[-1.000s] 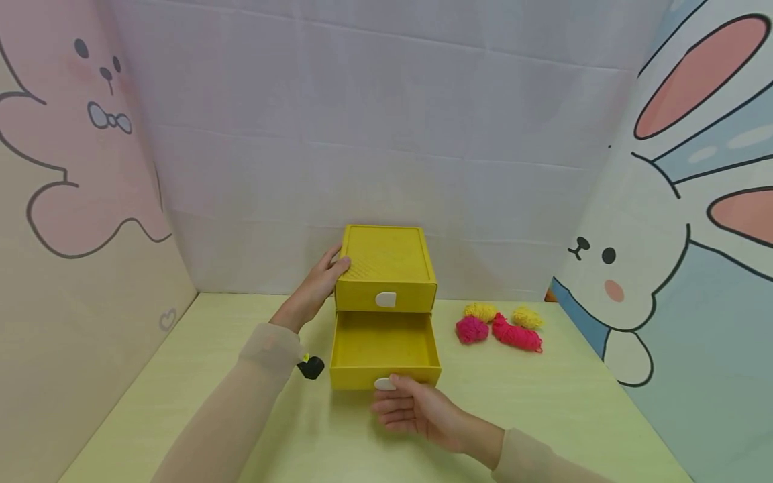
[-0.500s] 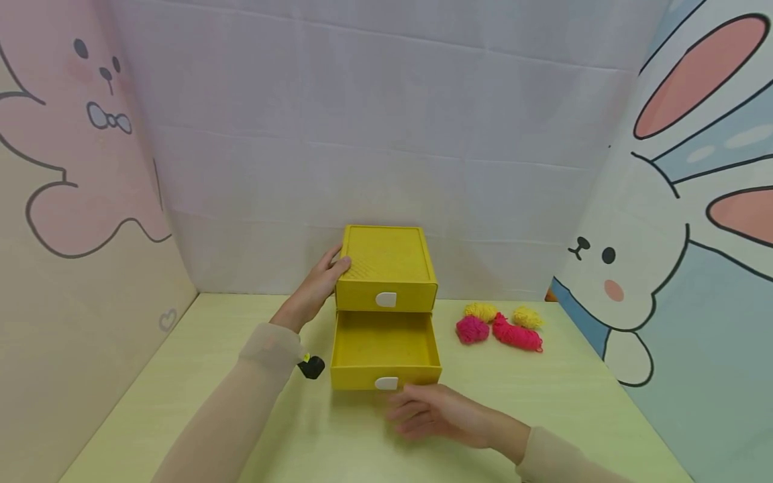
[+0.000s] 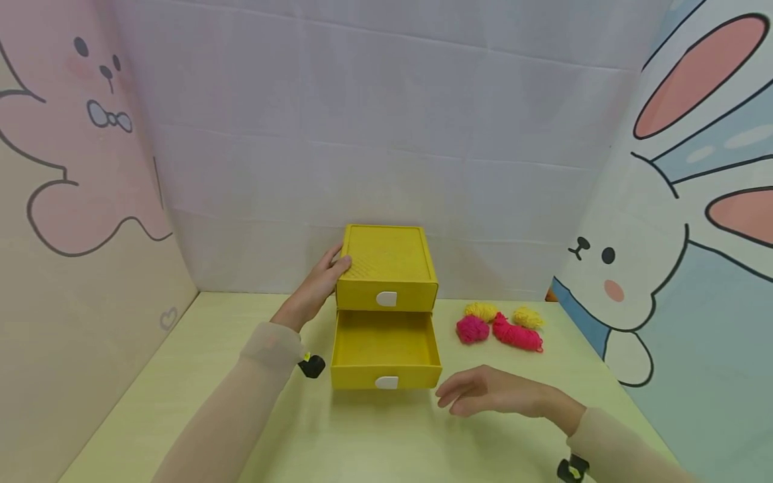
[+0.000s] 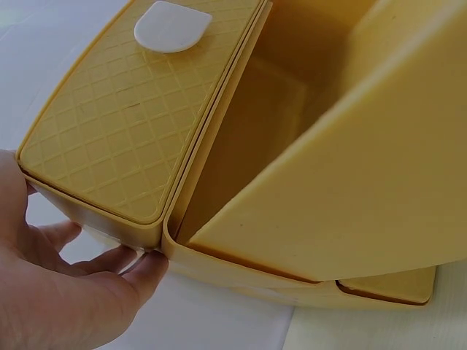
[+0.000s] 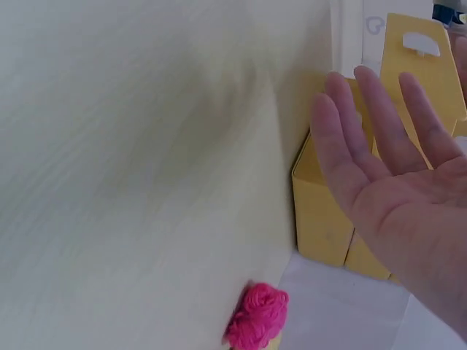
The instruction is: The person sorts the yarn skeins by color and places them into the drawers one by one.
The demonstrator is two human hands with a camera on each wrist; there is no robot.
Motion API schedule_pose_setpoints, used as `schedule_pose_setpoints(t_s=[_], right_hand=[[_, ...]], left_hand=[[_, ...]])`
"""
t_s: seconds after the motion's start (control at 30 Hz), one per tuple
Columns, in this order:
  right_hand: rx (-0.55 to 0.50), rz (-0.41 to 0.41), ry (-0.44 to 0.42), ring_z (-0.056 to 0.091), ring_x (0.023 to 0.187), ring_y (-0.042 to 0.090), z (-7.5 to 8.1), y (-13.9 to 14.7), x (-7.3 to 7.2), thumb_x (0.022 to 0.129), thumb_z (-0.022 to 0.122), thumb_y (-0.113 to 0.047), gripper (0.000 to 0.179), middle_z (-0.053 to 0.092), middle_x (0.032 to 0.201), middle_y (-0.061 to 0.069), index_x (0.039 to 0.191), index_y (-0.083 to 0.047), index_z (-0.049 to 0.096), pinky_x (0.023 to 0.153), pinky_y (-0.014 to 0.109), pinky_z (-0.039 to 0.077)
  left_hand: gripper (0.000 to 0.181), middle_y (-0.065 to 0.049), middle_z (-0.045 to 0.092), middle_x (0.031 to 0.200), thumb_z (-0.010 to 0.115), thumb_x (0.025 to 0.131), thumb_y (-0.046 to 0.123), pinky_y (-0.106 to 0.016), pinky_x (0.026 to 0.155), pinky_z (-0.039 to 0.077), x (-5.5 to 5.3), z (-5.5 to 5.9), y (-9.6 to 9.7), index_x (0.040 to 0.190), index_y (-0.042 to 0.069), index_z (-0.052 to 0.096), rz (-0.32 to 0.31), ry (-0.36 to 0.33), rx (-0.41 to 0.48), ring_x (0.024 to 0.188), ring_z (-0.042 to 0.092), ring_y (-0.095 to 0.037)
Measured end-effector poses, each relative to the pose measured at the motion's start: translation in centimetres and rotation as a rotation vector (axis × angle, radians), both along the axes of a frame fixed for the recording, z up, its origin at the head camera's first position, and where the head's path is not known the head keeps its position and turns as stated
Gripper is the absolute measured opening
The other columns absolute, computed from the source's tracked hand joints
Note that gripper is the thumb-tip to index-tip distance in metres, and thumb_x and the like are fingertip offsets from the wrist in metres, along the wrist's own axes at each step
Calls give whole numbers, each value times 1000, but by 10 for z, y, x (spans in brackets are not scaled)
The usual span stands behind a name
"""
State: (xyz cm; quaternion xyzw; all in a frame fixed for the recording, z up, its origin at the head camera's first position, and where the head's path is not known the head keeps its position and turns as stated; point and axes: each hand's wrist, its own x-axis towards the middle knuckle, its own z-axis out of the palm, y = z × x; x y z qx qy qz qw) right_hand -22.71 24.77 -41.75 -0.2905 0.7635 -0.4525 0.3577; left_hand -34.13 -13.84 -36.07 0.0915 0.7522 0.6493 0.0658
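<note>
A yellow two-tier drawer cabinet stands at the back middle of the table. Its upper drawer is pushed in; the lower drawer is pulled out, with nothing visible inside. My left hand grips the cabinet's left side, thumb over the top edge; the left wrist view shows bent fingers against the side wall. My right hand hovers right of the lower drawer's front, apart from it and holding nothing. In the right wrist view its fingers are spread, palm showing.
Right of the cabinet lie a magenta yarn ball, a red yarn bundle and two yellow yarn balls, one behind and one to the right. A white cloth wall rises behind the table.
My right hand has let go of the lower drawer's white handle and moved to the right. My left hand stays on the cabinet, and the lower drawer remains pulled out.
</note>
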Motion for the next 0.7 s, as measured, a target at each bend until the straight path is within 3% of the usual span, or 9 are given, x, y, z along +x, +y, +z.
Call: schedule_pose_setpoints(t_s=[0.17, 0.37, 0.5, 0.7], right_hand=[[84, 24, 133, 69, 120, 35, -2, 21, -14, 104, 69, -21, 38, 69, 135, 15, 140, -7, 66, 96, 25, 57], [262, 15, 362, 70, 114, 33, -4, 41, -31, 97, 79, -17, 39, 72, 132, 8, 135, -12, 70, 96, 48, 60], [278, -1, 469, 69, 113, 38, -6, 52, -42, 95, 82, -15, 42, 71, 133, 12, 134, -9, 70, 93, 58, 59], [289, -62, 571, 65, 115, 43, -7, 60, -62, 93, 83, -12, 48, 66, 137, 18, 137, -5, 67, 93, 61, 59]], left_hand=[[70, -11, 26, 174, 45, 114, 46, -58, 128, 26, 1, 0, -1, 173, 30, 9, -1, -3, 10, 152, 42, -35], [70, -13, 26, 174, 44, 115, 45, -59, 128, 25, 4, 1, -1, 173, 30, 8, -2, 0, 8, 152, 40, -36], [70, -17, 29, 171, 43, 115, 44, -59, 127, 25, 6, 2, -1, 173, 30, 8, -11, 5, 18, 150, 43, -37], [69, -17, 31, 169, 44, 115, 45, -60, 127, 27, 8, 4, -1, 173, 31, 9, -21, 9, 25, 146, 47, -38]])
